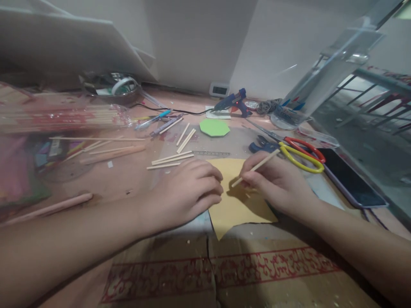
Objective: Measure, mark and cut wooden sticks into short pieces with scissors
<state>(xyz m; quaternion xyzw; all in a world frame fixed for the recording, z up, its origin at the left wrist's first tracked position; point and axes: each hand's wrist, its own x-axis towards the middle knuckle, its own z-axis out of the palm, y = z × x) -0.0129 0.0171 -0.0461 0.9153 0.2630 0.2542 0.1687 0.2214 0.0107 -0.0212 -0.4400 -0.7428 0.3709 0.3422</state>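
Observation:
My right hand point(272, 179) pinches a short, pale wooden stick point(257, 167) between thumb and fingers. The stick slants over a sheet of yellow paper point(239, 211), its lower end close to the surface; I cannot tell if it touches. On the paper's left edge rests my left hand point(195, 186), palm down with bent, slightly parted fingers and nothing visible in them. Just beyond that hand lie several cut sticks point(171, 158) and a clear ruler point(212, 152), partly covered. A green octagonal piece point(214, 127) lies farther back.
Scissors with red and yellow handles point(302, 156), blue pliers point(261, 144) and a phone point(353, 177) lie at right. Behind are a blue glue gun point(233, 102) and a tall clear container point(298, 102). A plastic-wrapped stick bundle point(64, 115) is at left.

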